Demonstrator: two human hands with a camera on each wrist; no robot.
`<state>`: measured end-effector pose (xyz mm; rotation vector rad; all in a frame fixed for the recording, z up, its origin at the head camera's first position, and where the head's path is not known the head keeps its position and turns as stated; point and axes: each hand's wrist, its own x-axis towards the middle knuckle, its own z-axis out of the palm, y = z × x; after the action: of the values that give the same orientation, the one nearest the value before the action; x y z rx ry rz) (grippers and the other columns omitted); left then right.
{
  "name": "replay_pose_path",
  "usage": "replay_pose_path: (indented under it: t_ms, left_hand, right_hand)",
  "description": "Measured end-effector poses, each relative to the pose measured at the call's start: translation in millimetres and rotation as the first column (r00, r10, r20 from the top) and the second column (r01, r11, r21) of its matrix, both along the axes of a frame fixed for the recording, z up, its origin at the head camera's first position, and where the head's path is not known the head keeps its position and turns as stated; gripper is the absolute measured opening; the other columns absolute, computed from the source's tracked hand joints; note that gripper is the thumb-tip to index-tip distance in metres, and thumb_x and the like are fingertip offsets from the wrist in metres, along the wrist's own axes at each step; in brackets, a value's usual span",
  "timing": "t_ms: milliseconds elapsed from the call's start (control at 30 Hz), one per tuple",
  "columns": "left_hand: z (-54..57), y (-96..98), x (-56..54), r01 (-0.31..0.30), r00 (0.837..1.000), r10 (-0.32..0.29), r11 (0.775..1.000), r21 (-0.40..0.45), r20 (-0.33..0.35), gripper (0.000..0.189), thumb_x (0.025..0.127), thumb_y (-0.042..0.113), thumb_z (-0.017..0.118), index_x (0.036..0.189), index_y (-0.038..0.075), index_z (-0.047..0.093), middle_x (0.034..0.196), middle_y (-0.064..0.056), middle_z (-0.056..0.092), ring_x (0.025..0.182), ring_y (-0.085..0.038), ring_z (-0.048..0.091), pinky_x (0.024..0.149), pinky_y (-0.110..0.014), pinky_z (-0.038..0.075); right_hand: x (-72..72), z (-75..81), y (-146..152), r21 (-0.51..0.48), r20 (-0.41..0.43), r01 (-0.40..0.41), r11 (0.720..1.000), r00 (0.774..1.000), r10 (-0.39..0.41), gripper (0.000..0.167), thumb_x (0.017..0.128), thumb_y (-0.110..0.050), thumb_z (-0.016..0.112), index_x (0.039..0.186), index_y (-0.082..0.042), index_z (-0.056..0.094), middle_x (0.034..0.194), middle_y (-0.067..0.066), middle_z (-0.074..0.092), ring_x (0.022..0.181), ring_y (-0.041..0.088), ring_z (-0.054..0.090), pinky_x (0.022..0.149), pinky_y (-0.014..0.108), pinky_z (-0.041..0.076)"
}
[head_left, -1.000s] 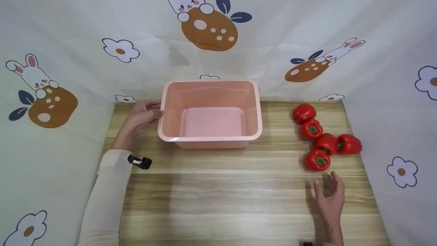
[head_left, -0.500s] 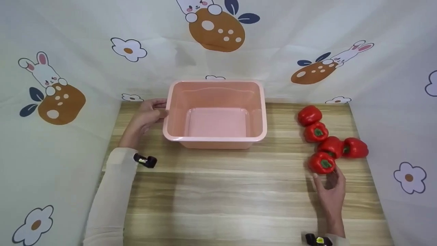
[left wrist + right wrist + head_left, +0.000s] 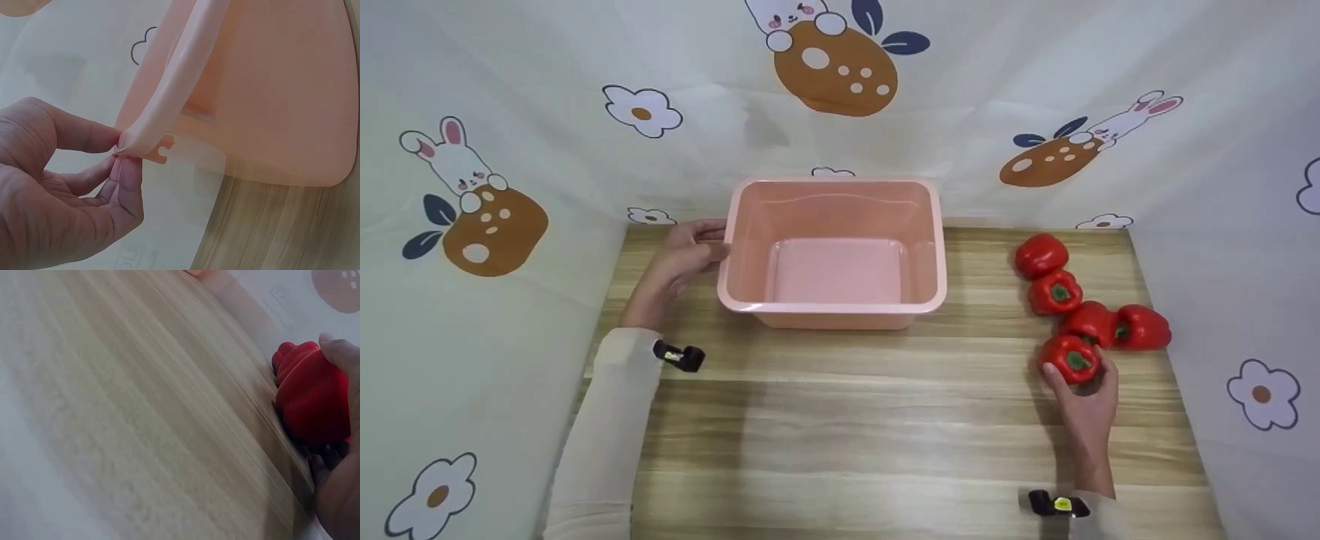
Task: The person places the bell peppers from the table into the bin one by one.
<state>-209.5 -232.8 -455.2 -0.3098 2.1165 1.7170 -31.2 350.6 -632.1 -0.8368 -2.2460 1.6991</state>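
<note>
I see a person who works with two bare hands at a wooden worktop (image 3: 870,427). The left hand (image 3: 682,259) pinches the rim of a pink plastic basin (image 3: 832,307) at its left side, with the thumb and the fingers meeting on the edge. This basin stands upright at the far part of the worktop, near the back cloth, and from above I can look down to its smooth bottom.

The right hand (image 3: 1086,405) is well apart from the basin, on the right side. It holds the nearest red pepper (image 3: 1065,354) between the thumb, which lies on the left of it, and the fingers, which lie on the right. The green stem of this pepper faces up, toward the person. Whether it is already a little lifted, I cannot tell.

Just behind it is a middle pepper (image 3: 1089,322), and to the right of that one lies a side pepper (image 3: 1144,328). Farther back is a smaller-looking pepper (image 3: 1050,294), then the farthest pepper (image 3: 1041,256).

Each wrist carries a small black device, and the sleeves are pale. The cloth (image 3: 712,150) around shows rabbits, brown fruits and flowers.
</note>
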Motion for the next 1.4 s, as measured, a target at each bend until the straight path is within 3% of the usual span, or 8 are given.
replay_pose_path:
  t_ms: [233, 467, 567, 867, 1000, 1167, 1400]
  left_hand:
    - [0.9, 2.0, 1.2, 0.007, 1.0, -0.007, 1.0, -0.007, -0.005, 0.066, 0.096, -0.005, 0.056, 0.159, -0.007, 0.036, 0.157, -0.027, 0.047, 0.123, -0.026, 0.062, 0.101, -0.031, 0.064]
    - [1.9, 1.2, 2.3, -0.001, 1.0, 0.001, 1.0, -0.017, 0.003, 0.068, 0.095, -0.005, 0.057, 0.16, -0.006, 0.036, 0.157, -0.027, 0.047, 0.132, -0.035, 0.058, 0.108, -0.037, 0.062]
    - [1.6, 1.5, 2.7, -0.004, 1.0, 0.004, 1.0, -0.013, 0.002, 0.067, 0.095, -0.006, 0.057, 0.159, -0.006, 0.036, 0.156, -0.027, 0.047, 0.13, -0.033, 0.059, 0.109, -0.037, 0.061]
    - [1.0, 2.8, 3.3, -0.008, 1.0, 0.008, 1.0, -0.003, -0.015, 0.065, 0.095, -0.007, 0.056, 0.157, -0.007, 0.039, 0.154, -0.028, 0.048, 0.124, -0.03, 0.06, 0.109, -0.039, 0.062]
    - [0.1, 3.2, 2.8, -0.006, 1.0, 0.006, 1.0, -0.009, -0.018, 0.065, 0.096, -0.007, 0.057, 0.157, -0.007, 0.038, 0.155, -0.028, 0.047, 0.126, -0.03, 0.059, 0.11, -0.038, 0.061]
    - [-1.2, 2.0, 3.1, 0.007, 1.0, -0.007, 1.0, 0.004, -0.024, 0.065, 0.097, -0.006, 0.056, 0.158, -0.007, 0.037, 0.156, -0.028, 0.046, 0.12, -0.023, 0.06, 0.102, -0.031, 0.064]
    - [-0.8, 2.0, 2.7, 0.013, 1.0, -0.014, 1.0, -0.02, -0.028, 0.064, 0.097, -0.003, 0.056, 0.159, -0.007, 0.038, 0.155, -0.027, 0.048, 0.119, -0.023, 0.061, 0.093, -0.026, 0.066]
  right_hand:
    - [-6.5, -1.3, -1.0, 0.033, -0.026, 0.011, 0.999, 1.0, -0.01, 0.092, 0.089, -0.022, 0.086, 0.164, -0.021, 0.032, 0.161, 0.003, 0.04, 0.143, 0.011, 0.037, 0.12, 0.027, 0.039]
    - [-12.0, -3.8, -2.7, 0.055, 0.009, -0.028, 0.998, 1.0, 0.027, 0.099, 0.09, -0.026, 0.085, 0.168, -0.026, 0.024, 0.167, 0.007, 0.035, 0.15, 0.021, 0.033, 0.129, 0.047, 0.034]
    - [-13.5, -3.5, -2.8, 0.062, 0.013, -0.037, 0.997, 0.999, 0.036, 0.1, 0.09, -0.028, 0.085, 0.169, -0.026, 0.022, 0.168, 0.008, 0.034, 0.151, 0.023, 0.033, 0.129, 0.049, 0.035]
    - [-12.6, -2.0, -9.0, 0.085, -0.025, -0.035, 0.996, 0.999, 0.037, 0.097, 0.09, -0.028, 0.084, 0.167, -0.026, 0.026, 0.165, 0.005, 0.038, 0.148, 0.019, 0.036, 0.127, 0.043, 0.038]
    - [-12.6, 2.4, -12.5, 0.088, -0.05, -0.03, 0.996, 0.998, 0.035, 0.088, 0.09, -0.028, 0.085, 0.162, -0.026, 0.034, 0.158, 0.002, 0.043, 0.14, 0.012, 0.04, 0.12, 0.036, 0.043]
    - [-15.0, 5.6, -15.6, 0.119, -0.116, -0.04, 0.992, 0.992, 0.054, 0.078, 0.09, -0.021, 0.083, 0.157, -0.02, 0.042, 0.148, -0.003, 0.048, 0.132, 0.006, 0.044, 0.105, 0.022, 0.044]
    - [-18.1, 11.8, -21.3, 0.102, -0.103, -0.078, 0.992, 0.991, 0.089, 0.078, 0.092, -0.023, 0.082, 0.157, -0.023, 0.04, 0.148, -0.005, 0.048, 0.134, 0.008, 0.042, 0.099, 0.015, 0.046]
